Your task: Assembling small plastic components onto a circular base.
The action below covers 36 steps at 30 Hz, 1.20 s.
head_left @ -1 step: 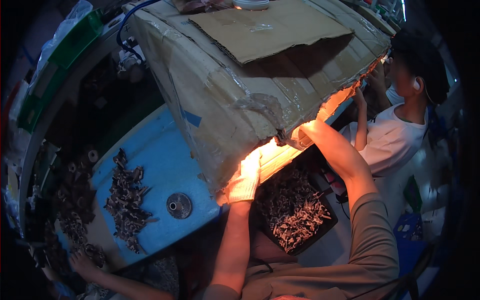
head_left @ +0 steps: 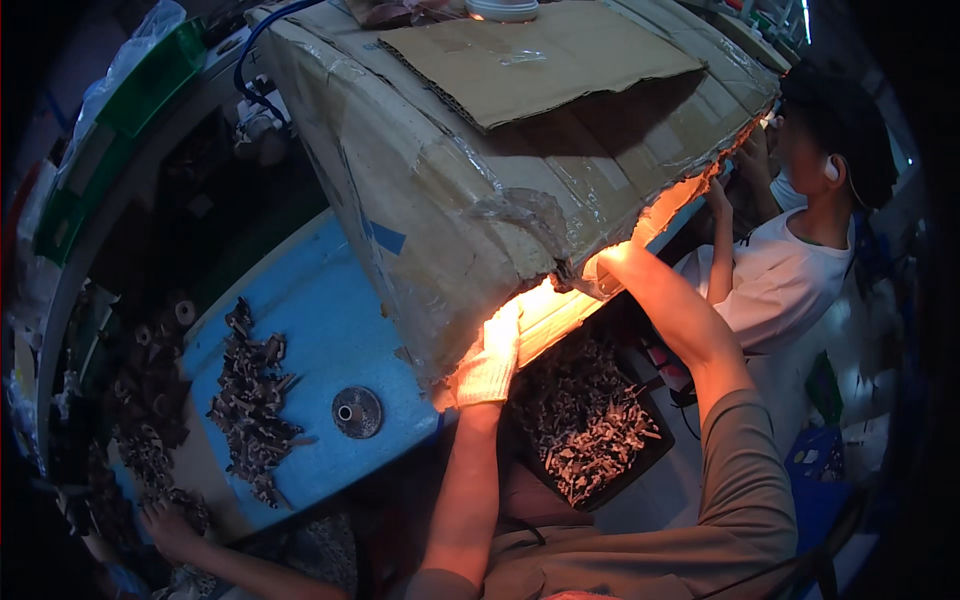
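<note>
A big taped cardboard cover [head_left: 420,190] stands over a brightly lit space. My left hand [head_left: 488,365], in a white knitted glove, reaches under its torn near edge; the glare and the cardboard hide its fingers. Farther right, my right hand [head_left: 606,264] goes in under the same edge, its fingers out of sight. What either hand touches inside cannot be made out. Below the opening, between my arms, a dark bin [head_left: 655,465] holds a heap of small brownish pieces [head_left: 595,430].
On the blue work surface [head_left: 320,290] at left lie a pile of dark small parts [head_left: 253,400] and a round grey disc [head_left: 357,412] with a central hole. Another person's hand [head_left: 170,528] rests by more parts at lower left. A co-worker in white [head_left: 790,275] sits at right.
</note>
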Each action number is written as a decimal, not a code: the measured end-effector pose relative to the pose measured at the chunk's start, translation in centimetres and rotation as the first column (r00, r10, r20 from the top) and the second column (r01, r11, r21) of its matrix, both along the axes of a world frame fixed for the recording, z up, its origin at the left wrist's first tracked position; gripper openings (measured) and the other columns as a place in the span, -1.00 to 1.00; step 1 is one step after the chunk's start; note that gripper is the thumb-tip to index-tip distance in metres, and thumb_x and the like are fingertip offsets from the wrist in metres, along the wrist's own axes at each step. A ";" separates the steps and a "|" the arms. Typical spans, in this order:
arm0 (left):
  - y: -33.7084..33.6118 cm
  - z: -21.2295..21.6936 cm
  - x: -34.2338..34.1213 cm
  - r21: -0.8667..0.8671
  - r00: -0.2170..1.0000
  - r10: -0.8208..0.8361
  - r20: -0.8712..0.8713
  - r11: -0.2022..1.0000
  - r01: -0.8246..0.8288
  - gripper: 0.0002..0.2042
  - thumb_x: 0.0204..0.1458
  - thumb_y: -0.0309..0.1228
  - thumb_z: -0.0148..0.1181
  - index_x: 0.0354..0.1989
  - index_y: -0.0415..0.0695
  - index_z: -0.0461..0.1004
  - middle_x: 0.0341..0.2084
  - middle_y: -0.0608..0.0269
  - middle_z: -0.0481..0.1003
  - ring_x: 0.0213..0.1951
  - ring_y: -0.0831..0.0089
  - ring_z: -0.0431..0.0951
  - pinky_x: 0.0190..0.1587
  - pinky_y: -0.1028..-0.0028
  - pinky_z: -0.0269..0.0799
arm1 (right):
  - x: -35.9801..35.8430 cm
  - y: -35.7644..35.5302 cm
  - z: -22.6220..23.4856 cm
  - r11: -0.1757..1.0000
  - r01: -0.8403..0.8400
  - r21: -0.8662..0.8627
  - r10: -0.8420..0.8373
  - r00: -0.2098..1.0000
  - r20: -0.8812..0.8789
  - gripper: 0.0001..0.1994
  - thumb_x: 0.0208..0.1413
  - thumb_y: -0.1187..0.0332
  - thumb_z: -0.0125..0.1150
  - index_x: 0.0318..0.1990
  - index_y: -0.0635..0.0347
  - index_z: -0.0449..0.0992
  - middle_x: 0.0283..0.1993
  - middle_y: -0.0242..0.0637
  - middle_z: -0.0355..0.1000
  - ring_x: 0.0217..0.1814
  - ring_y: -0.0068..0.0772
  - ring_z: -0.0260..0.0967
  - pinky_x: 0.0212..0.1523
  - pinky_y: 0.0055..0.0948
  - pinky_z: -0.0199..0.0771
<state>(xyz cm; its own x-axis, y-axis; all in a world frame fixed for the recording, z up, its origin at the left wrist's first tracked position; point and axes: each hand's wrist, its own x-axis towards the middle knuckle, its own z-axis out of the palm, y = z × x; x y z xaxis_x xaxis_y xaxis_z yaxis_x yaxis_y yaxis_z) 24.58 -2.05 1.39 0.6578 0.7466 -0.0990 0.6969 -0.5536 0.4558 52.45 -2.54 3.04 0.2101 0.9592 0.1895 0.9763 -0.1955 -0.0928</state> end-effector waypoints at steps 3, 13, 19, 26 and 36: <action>0.7 -1.8 0.0 0.086 0.993 -0.049 0.103 0.996 0.040 -0.65 0.40 -0.15 0.02 0.18 -0.04 0.54 0.04 0.11 0.65 0.07 0.10 0.66 0.12 0.17 0.58 | -2.6 -0.7 -1.9 0.999 -0.042 -0.024 0.041 0.999 -0.022 -0.62 0.41 0.10 0.05 0.24 0.04 0.52 0.26 -0.17 0.52 0.27 -0.10 0.49 0.29 -0.08 0.47; 0.8 1.3 0.4 0.609 0.931 0.002 0.364 0.756 -0.240 -0.64 0.12 -0.12 0.32 -0.23 -0.23 0.66 -0.06 -0.13 0.60 0.12 -0.12 0.51 0.34 -0.09 0.29 | -6.9 1.5 -3.3 0.987 -0.144 0.074 0.149 0.986 -0.074 -0.60 0.42 0.09 0.03 0.26 0.03 0.50 0.28 -0.17 0.51 0.29 -0.11 0.48 0.31 -0.09 0.46; 0.7 -1.1 1.9 0.528 0.945 0.023 0.326 0.825 -0.202 -0.41 0.11 0.03 0.37 -0.05 -0.37 0.62 0.18 -0.31 0.50 0.36 -0.23 0.36 0.56 -0.10 0.04 | -6.1 4.9 -1.1 0.991 -0.101 0.090 0.104 0.994 -0.030 -0.59 0.42 0.08 0.03 0.28 0.02 0.49 0.30 -0.18 0.50 0.30 -0.12 0.48 0.32 -0.09 0.46; 1.0 -1.8 0.9 0.442 0.868 0.061 0.492 0.842 -0.310 -0.63 0.13 -0.23 0.31 -0.10 -0.34 0.59 0.11 -0.20 0.55 0.23 -0.17 0.47 0.38 -0.06 0.31 | -5.4 4.0 0.9 0.958 -0.112 0.264 0.121 0.992 -0.017 -0.58 0.43 0.07 0.02 0.30 0.01 0.48 0.32 -0.18 0.49 0.32 -0.12 0.47 0.33 -0.10 0.45; -0.6 -3.1 -0.6 0.599 0.968 -0.136 0.213 0.800 -0.019 -0.75 0.23 -0.26 0.23 -0.06 -0.16 0.62 -0.35 0.18 0.63 -0.22 0.20 0.64 -0.10 0.17 0.55 | 2.0 0.7 0.1 0.998 -0.053 0.046 0.052 0.998 0.021 -0.57 0.43 0.06 0.01 0.32 0.00 0.46 0.34 -0.19 0.48 0.34 -0.13 0.46 0.35 -0.11 0.44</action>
